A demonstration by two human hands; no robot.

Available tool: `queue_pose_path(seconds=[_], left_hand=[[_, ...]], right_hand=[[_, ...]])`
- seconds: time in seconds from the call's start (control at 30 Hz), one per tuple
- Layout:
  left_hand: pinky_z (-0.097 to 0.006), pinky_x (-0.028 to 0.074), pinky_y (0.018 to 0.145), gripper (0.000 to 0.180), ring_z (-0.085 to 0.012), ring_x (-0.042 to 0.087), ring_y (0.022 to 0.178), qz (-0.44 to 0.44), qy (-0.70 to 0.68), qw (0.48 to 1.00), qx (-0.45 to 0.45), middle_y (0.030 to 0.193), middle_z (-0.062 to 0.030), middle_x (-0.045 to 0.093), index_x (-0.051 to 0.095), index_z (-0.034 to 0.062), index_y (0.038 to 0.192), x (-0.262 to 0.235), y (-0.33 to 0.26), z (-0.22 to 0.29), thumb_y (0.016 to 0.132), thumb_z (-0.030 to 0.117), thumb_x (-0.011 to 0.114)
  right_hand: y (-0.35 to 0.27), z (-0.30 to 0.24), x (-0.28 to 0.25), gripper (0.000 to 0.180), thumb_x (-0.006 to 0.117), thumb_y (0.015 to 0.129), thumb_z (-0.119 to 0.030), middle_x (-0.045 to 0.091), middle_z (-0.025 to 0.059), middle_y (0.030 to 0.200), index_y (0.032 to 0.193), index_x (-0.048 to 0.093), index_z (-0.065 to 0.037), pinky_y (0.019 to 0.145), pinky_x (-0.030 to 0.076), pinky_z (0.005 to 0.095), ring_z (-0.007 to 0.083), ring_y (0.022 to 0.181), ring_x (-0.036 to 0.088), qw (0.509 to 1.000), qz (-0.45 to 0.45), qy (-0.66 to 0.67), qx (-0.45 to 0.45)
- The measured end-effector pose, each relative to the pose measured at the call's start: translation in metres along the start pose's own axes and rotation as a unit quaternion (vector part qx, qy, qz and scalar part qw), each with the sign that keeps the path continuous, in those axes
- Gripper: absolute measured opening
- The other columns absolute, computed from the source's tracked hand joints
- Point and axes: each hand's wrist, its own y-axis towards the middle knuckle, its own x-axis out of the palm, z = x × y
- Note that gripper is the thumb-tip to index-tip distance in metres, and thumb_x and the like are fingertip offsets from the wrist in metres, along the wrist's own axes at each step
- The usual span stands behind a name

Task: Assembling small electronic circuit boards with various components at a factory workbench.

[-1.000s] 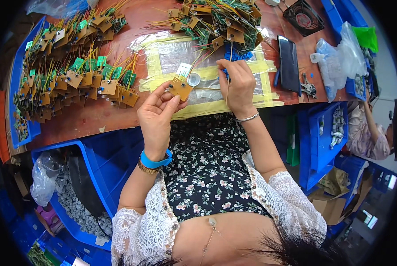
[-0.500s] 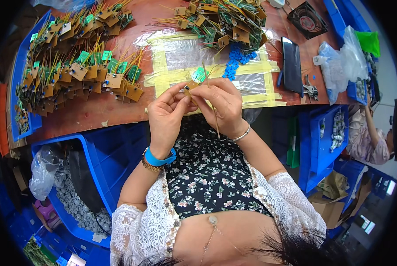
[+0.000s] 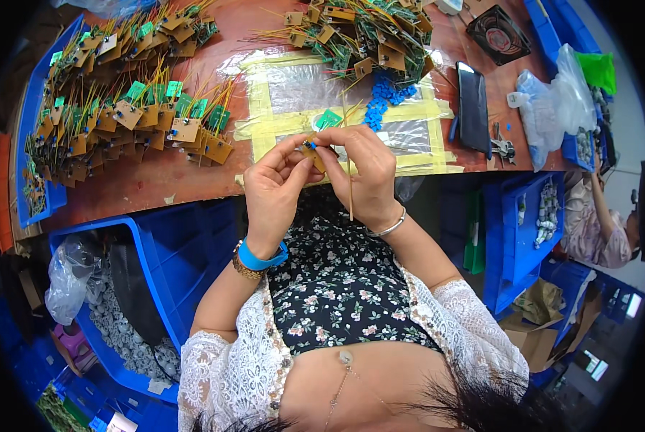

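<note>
My left hand (image 3: 270,191) pinches a small brown circuit board (image 3: 316,158) between thumb and fingers, near the table's front edge. A small blue piece (image 3: 309,145) sits at a dark part on this board. Over its right side, my right hand (image 3: 369,164) is closed, with thumb and fingertips at the board. A thin wooden-looking stick (image 3: 350,189) is held in the right hand and stands nearly upright. Just beyond my fingers is a green circuit board (image 3: 328,119); whether wires join it to the brown one is hidden.
Heaps of wired boards lie at the left (image 3: 135,119) and the back (image 3: 380,36). Small blue pieces (image 3: 387,97) are scattered on taped plastic sheeting (image 3: 293,86). At the right are a phone (image 3: 473,108), keys (image 3: 503,147) and a fan (image 3: 498,34). Blue bins (image 3: 171,259) stand below.
A blue piece now shows on the brown board, where a bare dark part was visible before. The stick has swung more upright, and the green board has turned.
</note>
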Motion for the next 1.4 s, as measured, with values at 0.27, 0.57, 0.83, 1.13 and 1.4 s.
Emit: queue_pose_path(seconds=[0.27, 0.57, 0.83, 1.13, 1.4], left_hand=[[-0.027, 0.060, 0.077, 0.029, -0.0134, 0.067, 0.085, -0.001, 0.000, 1.000, 0.005, 0.097, -0.0093, 0.067, 0.058, -0.0069, 0.124, 0.002, -0.001, 0.001, 0.095, -0.004, 0.055], [-0.026, 0.061, 0.073, 0.024, -0.0141, 0.069, 0.080, 0.016, 0.008, 1.000, 0.017, 0.094, -0.0111, 0.070, 0.062, -0.0074, 0.118, 0.002, 0.001, 0.003, 0.098, 0.002, 0.055], [-0.023, 0.058, 0.064, 0.019, -0.0117, 0.069, 0.072, 0.066, 0.004, 0.997, 0.045, 0.088, -0.0091, 0.072, 0.068, -0.0048, 0.110, 0.002, 0.001, 0.000, 0.096, 0.006, 0.060], [-0.018, 0.048, 0.064, 0.020, -0.0034, 0.058, 0.078, 0.271, 0.219, 0.879, 0.327, 0.094, -0.0030, 0.069, 0.070, -0.0036, 0.111, -0.049, 0.017, 0.046, 0.094, 0.002, 0.063], [-0.026, 0.046, 0.064, 0.020, -0.0133, 0.056, 0.076, 0.322, 0.480, 0.751, 0.319, 0.098, -0.0065, 0.061, 0.071, 0.0025, 0.110, -0.099, 0.029, 0.060, 0.091, 0.007, 0.067]], right_hand=[[-0.002, 0.001, 0.004, 0.021, 0.075, 0.072, 0.006, 0.070, 0.0091, 0.084, 0.090, 0.068, -0.002, 0.067, 0.053, 0.0331, 0.0249, 0.078, 0.067, 1.000, 0.018, 0.010, 0.001], [-0.001, -0.002, 0.007, 0.020, 0.076, 0.072, 0.006, 0.070, 0.0092, 0.083, 0.089, 0.068, -0.003, 0.067, 0.053, 0.0326, 0.0242, 0.078, 0.066, 1.000, 0.022, 0.013, 0.011], [-0.001, -0.011, 0.011, 0.020, 0.075, 0.072, 0.006, 0.069, 0.0098, 0.082, 0.089, 0.069, -0.003, 0.067, 0.052, 0.0322, 0.0240, 0.077, 0.065, 1.000, 0.020, 0.007, 0.005], [0.006, -0.007, -0.001, 0.029, 0.073, 0.076, 0.007, 0.072, 0.0114, 0.096, 0.104, 0.068, 0.000, 0.071, 0.051, 0.0297, 0.0235, 0.080, 0.065, 0.997, 0.060, 0.032, -0.039], [0.003, 0.003, -0.008, 0.027, 0.072, 0.078, 0.008, 0.072, 0.0114, 0.095, 0.104, 0.068, 0.001, 0.071, 0.051, 0.0291, 0.0227, 0.079, 0.065, 0.998, 0.059, 0.010, -0.021]])
